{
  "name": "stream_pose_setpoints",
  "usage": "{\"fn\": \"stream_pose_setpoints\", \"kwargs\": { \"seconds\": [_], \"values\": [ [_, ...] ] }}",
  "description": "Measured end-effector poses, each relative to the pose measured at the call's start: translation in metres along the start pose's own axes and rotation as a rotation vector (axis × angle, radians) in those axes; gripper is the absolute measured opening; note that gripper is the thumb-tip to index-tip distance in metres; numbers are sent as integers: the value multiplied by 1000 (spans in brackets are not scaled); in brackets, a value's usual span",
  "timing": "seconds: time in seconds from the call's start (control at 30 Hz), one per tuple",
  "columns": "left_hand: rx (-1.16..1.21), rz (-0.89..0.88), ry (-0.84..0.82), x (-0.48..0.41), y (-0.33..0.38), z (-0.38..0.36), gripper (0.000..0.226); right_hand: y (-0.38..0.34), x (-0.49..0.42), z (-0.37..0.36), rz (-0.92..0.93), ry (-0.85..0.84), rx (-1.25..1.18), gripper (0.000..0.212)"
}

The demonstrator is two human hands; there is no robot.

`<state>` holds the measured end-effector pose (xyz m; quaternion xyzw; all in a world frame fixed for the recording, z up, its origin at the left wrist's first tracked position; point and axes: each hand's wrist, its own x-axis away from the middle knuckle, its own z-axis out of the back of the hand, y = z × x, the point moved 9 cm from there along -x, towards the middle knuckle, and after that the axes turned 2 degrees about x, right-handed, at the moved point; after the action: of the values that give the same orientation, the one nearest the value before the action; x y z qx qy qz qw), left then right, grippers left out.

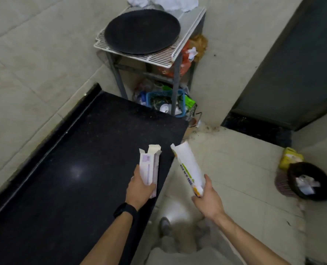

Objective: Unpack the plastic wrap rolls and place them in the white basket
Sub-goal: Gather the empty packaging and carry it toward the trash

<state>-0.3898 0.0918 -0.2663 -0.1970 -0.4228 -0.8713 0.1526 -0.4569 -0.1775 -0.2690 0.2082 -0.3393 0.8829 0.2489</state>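
My left hand (139,186) grips a long white and lilac carton (149,167) by its lower half, above the right edge of the black counter (63,169); the carton's top flaps stand open. My right hand (206,197) holds the lower end of a second long white carton (187,165) with green and yellow print, tilted to the upper left over the floor. Its top flap is open too. No roll shows outside either carton. No white basket is in view.
A metal rack (149,52) with a white wire shelf and a round black pan (141,31) stands beyond the counter; a blue basket (164,100) of clutter sits under it. A dark waste bin (310,180) and yellow bag (290,157) stand on the floor at right.
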Motion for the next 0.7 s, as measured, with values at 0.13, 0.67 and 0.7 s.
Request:
{"fn": "stream_pose_setpoints", "kwargs": {
  "seconds": [0.13, 0.67, 0.7],
  "values": [
    [-64, -195, -160, -14, 96, -72, 82, 78, 1, 87, -151, 177, -164, 39],
    [-411, -657, -633, 62, 391, -451, 85, 384, 27, 254, -639, 510, -757, 29],
    [-427, -655, -648, 67, 399, -469, 85, 398, 26, 261, -654, 519, -765, 29]
  ]
}}
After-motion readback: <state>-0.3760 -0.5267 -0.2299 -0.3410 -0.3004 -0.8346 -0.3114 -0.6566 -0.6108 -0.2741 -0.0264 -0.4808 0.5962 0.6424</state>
